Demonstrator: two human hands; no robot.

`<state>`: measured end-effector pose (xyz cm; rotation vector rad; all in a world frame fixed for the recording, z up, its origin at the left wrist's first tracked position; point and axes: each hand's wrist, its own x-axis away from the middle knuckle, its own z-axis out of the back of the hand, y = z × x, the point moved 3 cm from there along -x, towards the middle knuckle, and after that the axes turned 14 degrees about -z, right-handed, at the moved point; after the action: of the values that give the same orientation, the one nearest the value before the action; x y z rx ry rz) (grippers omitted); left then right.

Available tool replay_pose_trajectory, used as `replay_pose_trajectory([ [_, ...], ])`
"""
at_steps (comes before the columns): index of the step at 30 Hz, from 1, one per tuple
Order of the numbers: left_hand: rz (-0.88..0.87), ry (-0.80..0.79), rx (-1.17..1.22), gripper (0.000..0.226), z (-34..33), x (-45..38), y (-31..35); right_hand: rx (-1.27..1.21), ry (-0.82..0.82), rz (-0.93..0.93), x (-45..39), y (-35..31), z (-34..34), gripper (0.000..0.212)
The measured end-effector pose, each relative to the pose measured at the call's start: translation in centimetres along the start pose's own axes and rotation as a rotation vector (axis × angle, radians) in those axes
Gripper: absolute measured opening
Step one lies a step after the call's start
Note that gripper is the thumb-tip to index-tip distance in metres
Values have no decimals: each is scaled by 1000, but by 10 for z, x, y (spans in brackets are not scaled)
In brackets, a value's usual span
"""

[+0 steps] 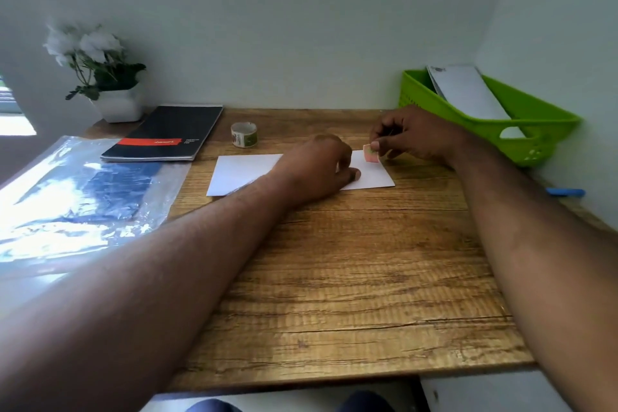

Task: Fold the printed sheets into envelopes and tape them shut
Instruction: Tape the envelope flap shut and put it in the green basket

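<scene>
a wood-grain desk [334, 261] sits in a corner of plain pale walls [267, 10], one straight beyond the hands, another close on the right-hand side. bright daylight enters from a window [10, 110] far off the left hand.

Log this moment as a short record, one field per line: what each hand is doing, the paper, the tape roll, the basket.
left hand: palm down, pressing the paper flat
right hand: pinching a tape piece at the paper's far right edge
paper: white, folded, flat on the desk
tape roll: standing behind the paper, untouched
basket: green, far right, holding white sheets
</scene>
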<state>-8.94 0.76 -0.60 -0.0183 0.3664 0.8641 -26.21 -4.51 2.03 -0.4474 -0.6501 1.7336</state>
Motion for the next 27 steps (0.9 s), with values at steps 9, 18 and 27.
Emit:
replay_pose_trajectory([
  [9,-14,-109,139,48,-8,-2,-4,65,3,-3,-14,7,-5,7],
  [18,-18,-170,77,55,-9,-6,-5,103,17,1,-16,7,-7,5],
  [27,-38,-184,15,51,-10,-5,-5,137,54,29,-17,7,-12,4],
])
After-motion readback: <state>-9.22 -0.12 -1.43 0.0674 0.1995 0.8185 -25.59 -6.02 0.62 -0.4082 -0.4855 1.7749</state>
